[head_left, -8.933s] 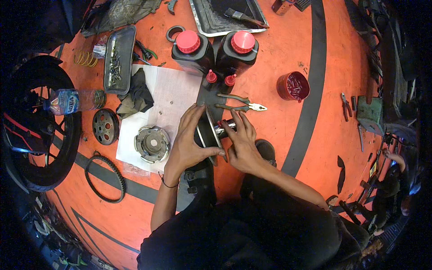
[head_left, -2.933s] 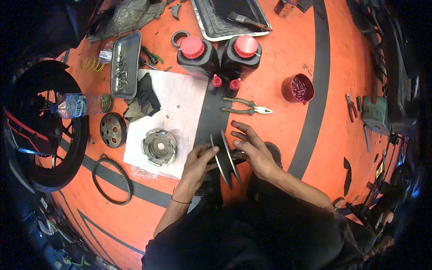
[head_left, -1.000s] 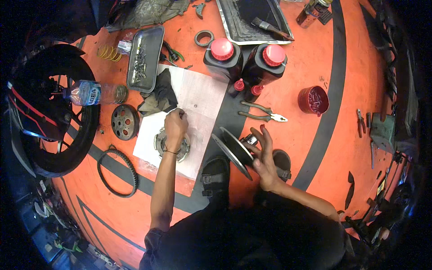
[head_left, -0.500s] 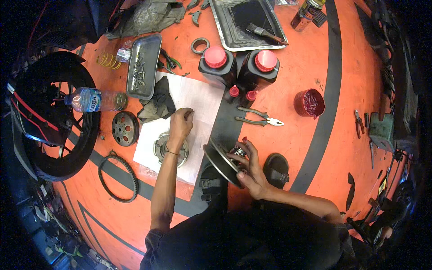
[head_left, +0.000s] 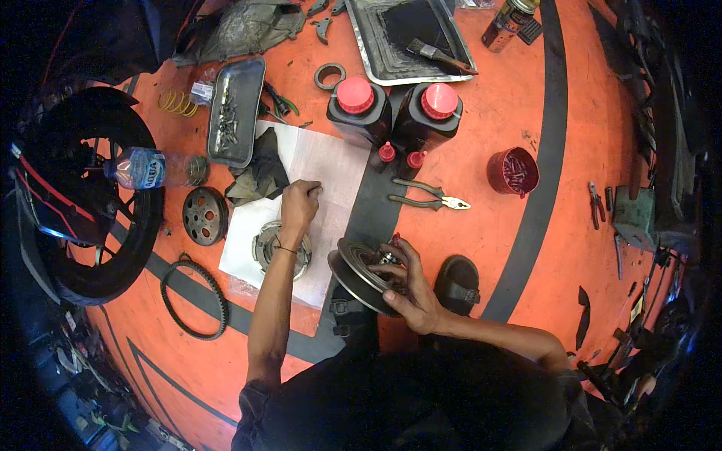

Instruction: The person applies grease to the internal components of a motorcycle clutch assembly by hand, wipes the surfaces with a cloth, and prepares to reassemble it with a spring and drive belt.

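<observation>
My right hand (head_left: 416,297) grips a metal pulley (head_left: 353,272) with two round discs, tilted above my lap, its fingers around the hub side. Over the white sheet (head_left: 331,169) my left hand (head_left: 299,207) is closed in a pinch; whatever may be between its fingertips is too small to make out. Under that wrist lies a round metal clutch part (head_left: 265,248), partly covered by my forearm. A dark crumpled cloth (head_left: 259,173) sits beside the left hand, at the sheet's edge.
Pliers (head_left: 432,197) lie ahead of the pulley. Two black jugs (head_left: 361,124) with red caps stand beyond the sheet. Left are a drive belt (head_left: 167,301), a clutch bell (head_left: 204,216), a water bottle (head_left: 143,168) and a parts tray (head_left: 235,113). A red cup (head_left: 514,171) stands right.
The pulley has turned in my right hand, so its ridged disc face now shows more. My left hand stays pinched over the sheet. The whole view has shifted slightly.
</observation>
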Tool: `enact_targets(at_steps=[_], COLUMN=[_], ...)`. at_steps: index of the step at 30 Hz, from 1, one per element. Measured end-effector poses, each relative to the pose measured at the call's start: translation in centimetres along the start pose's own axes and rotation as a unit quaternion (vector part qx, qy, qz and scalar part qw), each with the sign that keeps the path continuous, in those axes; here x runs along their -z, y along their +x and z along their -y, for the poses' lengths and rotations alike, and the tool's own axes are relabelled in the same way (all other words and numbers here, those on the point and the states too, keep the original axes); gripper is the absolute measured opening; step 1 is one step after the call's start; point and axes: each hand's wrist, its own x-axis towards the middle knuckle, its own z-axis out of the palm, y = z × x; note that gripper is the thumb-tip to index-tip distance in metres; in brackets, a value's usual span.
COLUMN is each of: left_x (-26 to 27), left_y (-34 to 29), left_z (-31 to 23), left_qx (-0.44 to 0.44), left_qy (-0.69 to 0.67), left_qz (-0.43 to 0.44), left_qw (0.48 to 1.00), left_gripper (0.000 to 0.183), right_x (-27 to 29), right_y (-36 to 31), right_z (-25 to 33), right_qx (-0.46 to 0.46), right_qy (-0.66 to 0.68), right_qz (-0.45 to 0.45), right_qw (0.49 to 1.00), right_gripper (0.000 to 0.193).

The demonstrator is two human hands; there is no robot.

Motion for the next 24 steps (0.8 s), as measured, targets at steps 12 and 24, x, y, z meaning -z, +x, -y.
enact_targets(at_steps=[12, 24], left_x=[0.3, 7.1], left_y=[-0.7, -4.2], left_z=[-0.9, -15.6], left_qx=[0.070, 0.176], left_qy=[-0.070, -0.473], left_qz=[-0.016, 0.188], left_qw=[0.995, 0.843], left_gripper=[0.018, 0.019], right_x=[1.9, 2.4], right_y=[0.8, 6.3], right_z=[0.0, 5.2], right_qx=[-0.010, 0.263], right_qy=[-0.006, -0.301], right_qz=[-0.091, -0.079], right_qw=[0.996, 0.913], right_gripper=[0.070, 0.078])
